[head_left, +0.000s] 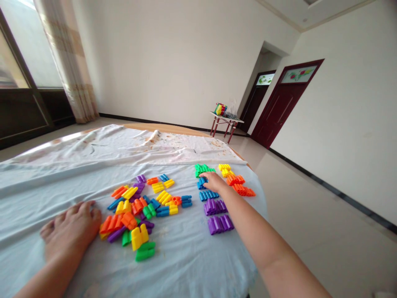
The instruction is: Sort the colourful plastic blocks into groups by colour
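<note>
- The left hand [72,229] lies flat and palm-down on a pale blue sheet [186,252], its fingers loosely parted and empty, their tips just beside the loose heap. The wrist runs out of frame at the bottom.
- The right hand [213,182] reaches forward, palm hidden, with its fingers stretched out close together. Nothing shows held, but whether the fingertips touch the blue blocks [201,183] below them is hard to tell.
- The loose heap of plastic building blocks [130,211] lies between the hands, mixed in many colours. Its lower pieces are hidden by those on top.
- Right of the heap, blocks stand in colour groups: purple rows [220,224], a blue row [208,195], green [203,169], yellow [224,169] and orange [237,186]. The right forearm crosses just beside the purple rows.
- Beyond, a stained white sheet [124,145] lies rumpled over a wooden edge [161,128].
- Farther off stands a small red-legged table [225,122] holding a colourful bag [221,109], its contents too small to make out.
- Dark red doors [279,105] and a curtain [70,62] mark the room's far sides.
</note>
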Available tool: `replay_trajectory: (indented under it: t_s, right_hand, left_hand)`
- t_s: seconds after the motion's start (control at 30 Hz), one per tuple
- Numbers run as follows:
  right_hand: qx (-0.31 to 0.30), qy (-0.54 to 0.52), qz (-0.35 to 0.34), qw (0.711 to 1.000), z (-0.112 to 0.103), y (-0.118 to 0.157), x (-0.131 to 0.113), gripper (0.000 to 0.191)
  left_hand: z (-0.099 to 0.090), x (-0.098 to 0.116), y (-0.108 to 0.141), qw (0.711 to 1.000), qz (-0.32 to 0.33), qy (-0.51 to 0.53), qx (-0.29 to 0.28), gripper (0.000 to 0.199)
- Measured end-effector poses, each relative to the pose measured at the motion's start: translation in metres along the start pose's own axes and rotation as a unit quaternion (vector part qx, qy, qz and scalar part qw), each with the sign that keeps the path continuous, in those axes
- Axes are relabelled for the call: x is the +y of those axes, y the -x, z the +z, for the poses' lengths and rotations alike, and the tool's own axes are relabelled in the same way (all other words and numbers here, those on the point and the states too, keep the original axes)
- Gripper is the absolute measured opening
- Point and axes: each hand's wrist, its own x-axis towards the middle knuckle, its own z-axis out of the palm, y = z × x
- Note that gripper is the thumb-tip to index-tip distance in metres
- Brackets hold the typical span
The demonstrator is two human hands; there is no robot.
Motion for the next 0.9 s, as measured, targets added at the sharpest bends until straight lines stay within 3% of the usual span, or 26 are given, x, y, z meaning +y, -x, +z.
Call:
replay_trajectory:
  t_s: [0.23, 0.4, 0.53, 0.67, 0.9]
  right_hand:
    - [-0.013, 0.003, -0.009, 1.0, -0.003, 0.0, -0.003, 0.048]
    - [0.044, -0.034, -0.066, 0.996, -0.009, 0.013, -0.037, 0.045]
    - [0.018, -0.029, -0.111, 0.993, 0.007, 0.03, -0.072, 0.041]
    - [-0.018, 0.036, -0.081, 0.996, 0.027, 0.041, -0.089, 0.037]
    - [0.051, 0.025, -0.071, 0.996, 0.035, 0.057, -0.098, 0.024]
  left_hand:
    - [-0.004, 0.004, 0.002, 1.0, -0.02, -0.014, 0.005, 0.055]
    - [-0.006, 0.006, 0.003, 1.0, -0.014, -0.023, 0.012, 0.054]
    - [-0.007, 0.007, 0.005, 1.0, -0.01, -0.023, 0.009, 0.053]
    - [-0.009, 0.007, 0.006, 1.0, -0.014, -0.017, 0.009, 0.053]
    - [-0.01, 0.008, 0.008, 1.0, -0.01, 0.0, 0.007, 0.054]
